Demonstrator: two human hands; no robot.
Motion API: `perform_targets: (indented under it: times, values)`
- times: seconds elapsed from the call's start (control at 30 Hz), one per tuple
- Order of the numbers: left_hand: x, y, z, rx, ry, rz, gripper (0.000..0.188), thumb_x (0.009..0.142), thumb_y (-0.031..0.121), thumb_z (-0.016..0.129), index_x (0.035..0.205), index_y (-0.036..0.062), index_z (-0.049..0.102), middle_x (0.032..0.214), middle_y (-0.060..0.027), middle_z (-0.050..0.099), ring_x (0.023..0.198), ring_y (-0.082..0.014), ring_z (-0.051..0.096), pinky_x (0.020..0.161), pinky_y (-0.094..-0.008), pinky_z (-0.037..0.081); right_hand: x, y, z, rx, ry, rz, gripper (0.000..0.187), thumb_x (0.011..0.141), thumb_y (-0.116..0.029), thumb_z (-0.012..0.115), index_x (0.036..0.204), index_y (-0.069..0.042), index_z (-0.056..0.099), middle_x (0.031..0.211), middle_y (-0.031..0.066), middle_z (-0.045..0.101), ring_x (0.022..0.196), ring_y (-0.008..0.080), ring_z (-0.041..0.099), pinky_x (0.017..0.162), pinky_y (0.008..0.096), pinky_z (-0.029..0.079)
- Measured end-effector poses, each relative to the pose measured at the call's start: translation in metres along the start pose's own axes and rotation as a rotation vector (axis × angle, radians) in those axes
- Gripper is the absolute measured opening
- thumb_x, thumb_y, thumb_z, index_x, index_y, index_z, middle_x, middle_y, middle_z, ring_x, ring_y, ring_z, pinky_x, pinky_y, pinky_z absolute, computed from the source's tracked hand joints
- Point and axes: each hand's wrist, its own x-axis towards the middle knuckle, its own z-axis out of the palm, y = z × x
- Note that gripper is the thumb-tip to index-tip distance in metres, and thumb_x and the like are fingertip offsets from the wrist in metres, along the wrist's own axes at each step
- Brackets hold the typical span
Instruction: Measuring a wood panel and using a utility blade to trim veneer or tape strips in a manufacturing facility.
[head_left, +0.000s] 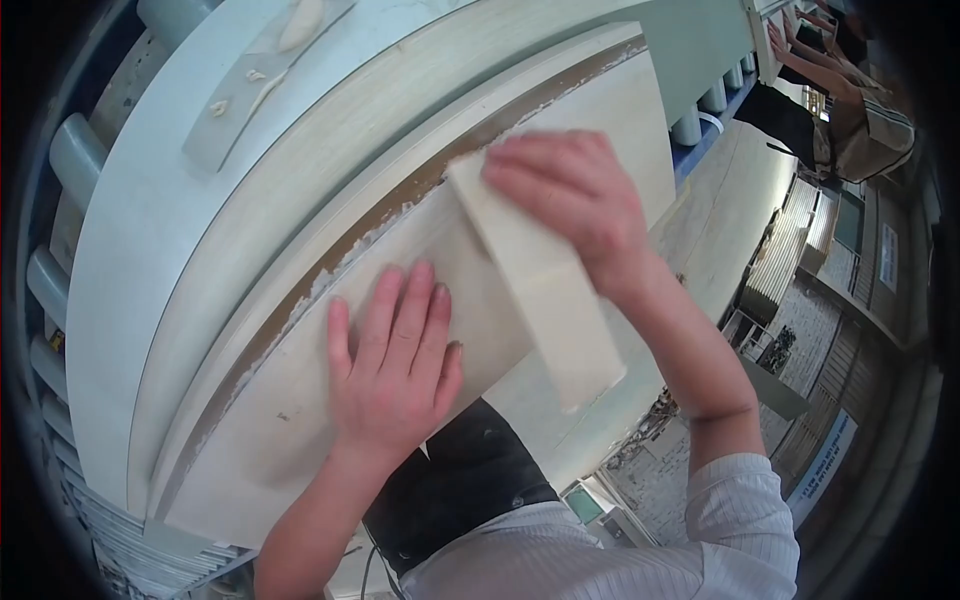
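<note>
Grasping the pale narrow board [545,300] near its upper end, the right hand [575,190] is at 1 o'clock, partly blurred (12 o'clock: top of the head view). The narrow board slants from 11 to 5 o'clock, its upper end at or near the white residue [365,243]. The left hand [392,395], at 7 o'clock, rests flat, fingers extended and grasping nothing, on the long pale panel [245,455], which runs from 8 to 1 o'clock.

Progress: judged partway. The residue lines much of the seam beside the brown strip [400,197]. Application along the seam appears largely done; ragged lumps appear not yet levelled. Whether the narrow board serves as tool or part cannot be told.

Surface: the long panel shows small dark marks near 8 o'clock. At 11 o'clock, a grey flat strip [228,125] bearing off-white paste [300,25] lies on a white board [110,240]. Grey rollers [78,150] stand at 10 o'clock.

Room: a co-worker's forearm [835,77] shows at 2 o'clock; stacked panels [785,240] and brickwork [805,310] show near 3 o'clock
</note>
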Motion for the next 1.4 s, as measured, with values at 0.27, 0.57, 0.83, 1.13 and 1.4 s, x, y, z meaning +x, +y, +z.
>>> perform_targets:
  times: [0.27, 0.57, 0.83, 1.13, 1.4]
  values:
    - [-0.004, -0.005, -0.001, -0.064, 0.017, 0.037, 0.049, 0.089, 0.028, 0.068, 0.131, 0.0028, 0.067, 0.152, -0.0137, 0.055, 0.145, -0.0325, 0.048, 0.121, -0.0618, 0.024, 0.009, -0.016, -0.001, 0.003, -0.003, 0.005, 0.041, 0.079, -0.025, 0.068, 0.112, -0.002, 0.074, 0.118, 0.0138, 0.072, 0.111, 0.0303, 0.068, 0.093, 0.0418, 0.048]
    - [-0.004, -0.012, -0.001, -0.098, 0.043, 0.003, 0.042, 0.090, 0.026, 0.066, 0.128, 0.0084, 0.070, 0.150, -0.0055, 0.058, 0.144, -0.0230, 0.049, 0.122, -0.0549, 0.027, 0.019, -0.029, 0.007, 0.070, -0.109, -0.054, 0.041, 0.076, -0.023, 0.071, 0.111, -0.002, 0.074, 0.118, 0.0139, 0.072, 0.112, 0.0314, 0.067, 0.095, 0.0412, 0.049]
    - [-0.007, -0.010, -0.004, -0.113, 0.064, 0.002, 0.040, 0.091, 0.023, 0.065, 0.128, 0.0067, 0.069, 0.148, -0.0065, 0.059, 0.143, -0.0229, 0.050, 0.123, -0.0536, 0.028, 0.017, -0.048, 0.006, 0.094, -0.120, -0.013, 0.042, 0.073, -0.021, 0.075, 0.111, -0.002, 0.075, 0.117, 0.0139, 0.072, 0.110, 0.0322, 0.067, 0.096, 0.0404, 0.049]
    - [-0.009, -0.020, -0.013, -0.271, 0.112, 0.039, 0.032, 0.089, 0.015, 0.063, 0.117, 0.0030, 0.071, 0.138, -0.0099, 0.064, 0.139, -0.0250, 0.053, 0.123, -0.0516, 0.031, 0.021, -0.069, 0.014, 0.177, -0.110, 0.025, 0.039, 0.071, -0.015, 0.077, 0.108, -0.001, 0.076, 0.115, 0.0158, 0.072, 0.103, 0.0318, 0.068, 0.094, 0.0388, 0.052]
    - [-0.035, -0.035, -0.023, -0.356, 0.153, 0.013, 0.026, 0.088, 0.011, 0.067, 0.112, 0.0018, 0.073, 0.132, -0.0114, 0.067, 0.132, -0.0269, 0.059, 0.117, -0.0466, 0.039, 0.023, -0.078, 0.031, 0.115, -0.050, -0.017, 0.044, 0.072, -0.018, 0.077, 0.113, -0.002, 0.075, 0.114, 0.0141, 0.071, 0.102, 0.0316, 0.066, 0.089, 0.0406, 0.050]
